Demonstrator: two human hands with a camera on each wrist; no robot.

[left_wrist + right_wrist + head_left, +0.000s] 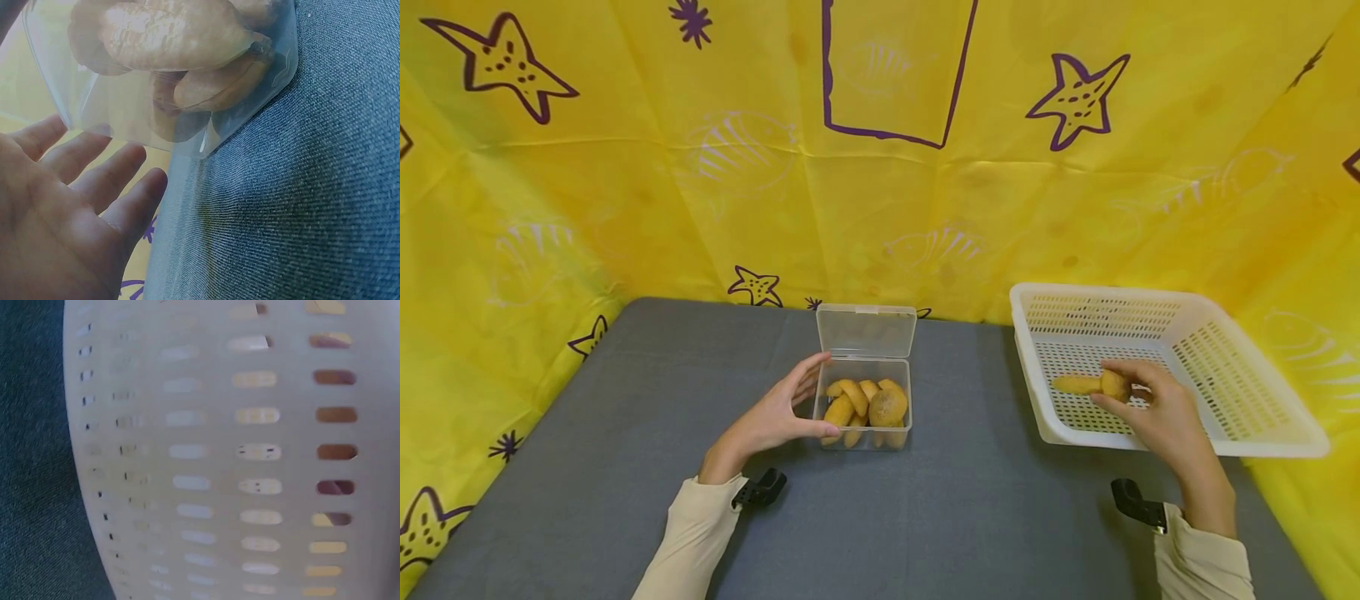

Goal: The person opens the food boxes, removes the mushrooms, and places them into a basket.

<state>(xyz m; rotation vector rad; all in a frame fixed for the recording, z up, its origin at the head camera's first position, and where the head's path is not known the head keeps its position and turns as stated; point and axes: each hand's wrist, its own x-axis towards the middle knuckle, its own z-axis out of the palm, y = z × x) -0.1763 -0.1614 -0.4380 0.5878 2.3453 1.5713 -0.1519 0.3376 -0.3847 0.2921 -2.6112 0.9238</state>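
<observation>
With the left hand (pixel 777 415) spread against a clear plastic box (pixel 880 369), only the head view shows the right hand (pixel 1165 412) pinching a rounded yellow-brown piece (pixel 1115 386).

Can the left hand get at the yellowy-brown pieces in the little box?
Probably yes: the left hand is beside the clear box, and its lid stands open, so nothing covers the pieces.
</observation>
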